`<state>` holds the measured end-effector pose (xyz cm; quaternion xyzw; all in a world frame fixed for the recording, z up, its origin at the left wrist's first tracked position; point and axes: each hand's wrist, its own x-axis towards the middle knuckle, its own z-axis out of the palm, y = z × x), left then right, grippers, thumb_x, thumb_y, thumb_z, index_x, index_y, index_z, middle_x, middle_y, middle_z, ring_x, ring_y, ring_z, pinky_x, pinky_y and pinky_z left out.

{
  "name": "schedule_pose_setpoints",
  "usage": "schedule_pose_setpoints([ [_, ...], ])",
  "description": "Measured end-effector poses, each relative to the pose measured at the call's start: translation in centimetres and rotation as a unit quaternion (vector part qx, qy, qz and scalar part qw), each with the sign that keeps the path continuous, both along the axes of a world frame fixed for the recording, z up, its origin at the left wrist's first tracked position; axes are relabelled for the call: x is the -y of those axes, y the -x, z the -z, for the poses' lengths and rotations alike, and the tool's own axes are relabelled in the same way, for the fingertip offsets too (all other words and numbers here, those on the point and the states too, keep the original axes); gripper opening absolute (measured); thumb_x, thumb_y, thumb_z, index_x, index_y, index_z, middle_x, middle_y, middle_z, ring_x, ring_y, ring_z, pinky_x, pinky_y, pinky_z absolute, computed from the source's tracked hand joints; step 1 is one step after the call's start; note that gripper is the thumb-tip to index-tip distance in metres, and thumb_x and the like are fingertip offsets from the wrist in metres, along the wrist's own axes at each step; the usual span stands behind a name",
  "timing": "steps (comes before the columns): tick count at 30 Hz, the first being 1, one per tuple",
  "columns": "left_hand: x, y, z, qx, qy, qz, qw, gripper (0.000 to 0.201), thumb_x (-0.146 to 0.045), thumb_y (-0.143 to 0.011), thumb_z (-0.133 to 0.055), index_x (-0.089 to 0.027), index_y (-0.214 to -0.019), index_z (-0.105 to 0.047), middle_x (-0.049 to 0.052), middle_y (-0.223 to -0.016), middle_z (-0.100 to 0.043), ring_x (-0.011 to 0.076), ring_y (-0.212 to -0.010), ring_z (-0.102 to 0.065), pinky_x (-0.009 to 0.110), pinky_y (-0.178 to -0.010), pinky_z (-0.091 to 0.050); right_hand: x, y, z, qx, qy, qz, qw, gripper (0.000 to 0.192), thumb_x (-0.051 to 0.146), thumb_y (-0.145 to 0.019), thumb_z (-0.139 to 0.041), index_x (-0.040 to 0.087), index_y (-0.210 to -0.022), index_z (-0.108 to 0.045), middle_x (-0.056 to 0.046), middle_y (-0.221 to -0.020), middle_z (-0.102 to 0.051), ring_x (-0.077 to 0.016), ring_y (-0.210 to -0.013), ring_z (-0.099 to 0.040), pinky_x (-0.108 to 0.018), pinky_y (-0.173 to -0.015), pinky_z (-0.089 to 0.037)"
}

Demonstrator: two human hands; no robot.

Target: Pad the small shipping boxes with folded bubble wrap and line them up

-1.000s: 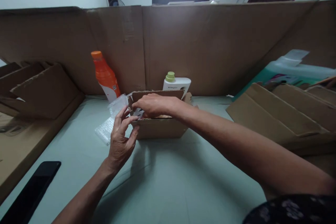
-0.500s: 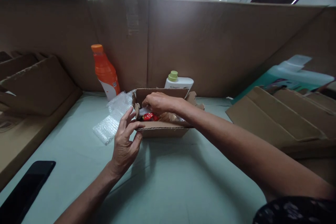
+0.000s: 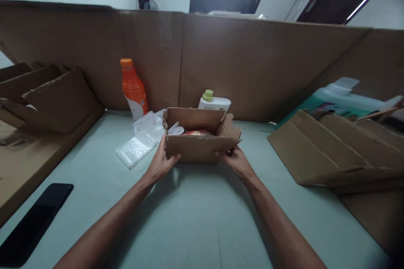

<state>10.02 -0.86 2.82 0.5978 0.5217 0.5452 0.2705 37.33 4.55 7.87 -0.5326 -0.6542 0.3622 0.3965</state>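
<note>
Right hand (image 3: 237, 161) now outside the cardboard box (image 3: 193, 149), at its right end

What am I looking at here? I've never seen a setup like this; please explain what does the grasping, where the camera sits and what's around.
There is no machine: the grip is a person's two bare hands. The view comes from one camera worn on the head, looking forward and down. The left hand and right hand hold an open cardboard box by its sides. Inside are clear plastic and something red, too hidden to identify. On the pale green cloth, bubble wrap lies left of the box, near an orange bottle. A white bottle stands behind the box. A black phone-like object lies at lower left.
</note>
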Motion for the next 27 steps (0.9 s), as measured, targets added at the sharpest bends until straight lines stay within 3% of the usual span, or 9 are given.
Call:
schedule_pose_setpoints([
  [3, 1.0, -1.8, -0.3, 0.048, 0.016, 0.017, 0.999, 0.09, -0.042, -0.085, -0.068, -0.022, -0.158, -0.02, 0.017, -0.158, -0.038, 0.0356, -0.149, -0.031, 0.061, -0.122, -0.025, 1.3, 0.6, 0.5, -0.01, 0.009, 0.014, 1.0, 0.057, 0.052, -0.061, -0.077, 0.015, -0.103, -0.07, -0.016, -0.106, -0.077, -0.0356, -0.101, -0.071, -0.049, -0.089, -0.057],
  [7, 7.3, -1.7, -1.2, 0.001, 0.019, 0.036, 0.999, 0.092, -0.035, -0.086, -0.07, -0.024, -0.16, -0.016, 0.014, -0.166, -0.022, 0.0336, -0.154, -0.019, 0.056, -0.125, -0.02, 5.9, -0.6, 0.0, 0.027, -0.029, 0.026, 0.999, 0.053, 0.052, -0.069, -0.076, 0.019, -0.11, -0.072, -0.013, -0.113, -0.076, -0.0379, -0.111, -0.068, -0.051, -0.093, -0.056],
  [11, 12.1, 0.7, -2.8, 0.005, 0.014, -0.059, 0.998, 0.091, -0.033, -0.088, -0.068, -0.026, -0.16, -0.013, 0.014, -0.165, -0.025, 0.0348, -0.151, -0.029, 0.056, -0.122, -0.031, 7.9, 2.2, -1.2, 0.037, -0.055, -0.064, 0.996, 0.051, 0.051, -0.076, -0.073, 0.021, -0.118, -0.071, -0.011, -0.122, -0.074, -0.0372, -0.118, -0.065, -0.051, -0.099, -0.054],
  [13, 12.5, 1.4, -3.6, 0.016, 0.015, -0.095, 0.995, 0.091, -0.031, -0.087, -0.068, -0.025, -0.16, -0.014, 0.015, -0.164, -0.027, 0.0361, -0.149, -0.032, 0.058, -0.12, -0.032, 7.7, 3.7, -2.3, 0.036, -0.06, -0.098, 0.993, 0.052, 0.053, -0.076, -0.072, 0.022, -0.118, -0.071, -0.012, -0.121, -0.074, -0.0374, -0.115, -0.067, -0.053, -0.098, -0.055],
  [16, 12.3, 0.7, -3.8, 0.024, 0.005, -0.071, 0.997, 0.094, -0.026, -0.084, -0.068, -0.025, -0.16, -0.014, 0.014, -0.166, -0.022, 0.0357, -0.152, -0.024, 0.059, -0.124, -0.025, 7.3, 3.5, -3.6, 0.061, -0.083, -0.081, 0.991, 0.054, 0.056, -0.075, -0.073, 0.024, -0.118, -0.071, -0.012, -0.121, -0.074, -0.0392, -0.115, -0.067, -0.055, -0.097, -0.055],
  [19, 12.9, -0.8, -2.6, 0.03, 0.012, -0.045, 0.998, 0.096, -0.022, -0.083, -0.067, -0.026, -0.16, -0.011, 0.011, -0.168, -0.018, 0.034, -0.154, -0.018, 0.057, -0.126, -0.022, 7.7, 1.7, -3.5, 0.093, -0.099, -0.066, 0.989, 0.051, 0.055, -0.074, -0.074, 0.026, -0.116, -0.071, -0.01, -0.119, -0.074, -0.0398, -0.116, -0.066, -0.055, -0.097, -0.055],
  [21, 13.8, -0.9, -1.4, 0.025, 0.011, -0.069, 0.997, 0.093, -0.022, -0.083, -0.066, -0.027, -0.16, -0.013, 0.011, -0.167, -0.021, 0.0344, -0.153, -0.021, 0.058, -0.125, -0.024, 8.0, 1.8, -3.0, 0.096, -0.098, -0.086, 0.987, 0.048, 0.053, -0.074, -0.074, 0.026, -0.114, -0.071, -0.01, -0.118, -0.074, -0.039, -0.114, -0.067, -0.055, -0.098, -0.055],
  [24, 14.8, 1.3, -0.3, 0.02, -0.016, -0.146, 0.989, 0.08, -0.024, -0.086, -0.063, -0.027, -0.156, -0.024, 0.013, -0.158, -0.037, 0.0348, -0.148, -0.032, 0.061, -0.122, -0.03, 6.7, 5.4, -3.0, 0.077, -0.089, -0.149, 0.982, 0.046, 0.047, -0.076, -0.074, 0.022, -0.114, -0.069, -0.012, -0.119, -0.074, -0.0359, -0.112, -0.067, -0.052, -0.098, -0.054],
  [27, 14.7, 5.7, -0.6, 0.024, -0.023, -0.256, 0.966, 0.067, -0.027, -0.085, -0.064, -0.024, -0.146, -0.037, 0.016, -0.144, -0.05, 0.0353, -0.138, -0.045, 0.062, -0.117, -0.035, 3.2, 12.8, -4.2, 0.054, -0.093, -0.247, 0.963, 0.046, 0.039, -0.076, -0.073, 0.018, -0.117, -0.066, -0.012, -0.124, -0.071, -0.0319, -0.116, -0.065, -0.048, -0.102, -0.051],
])
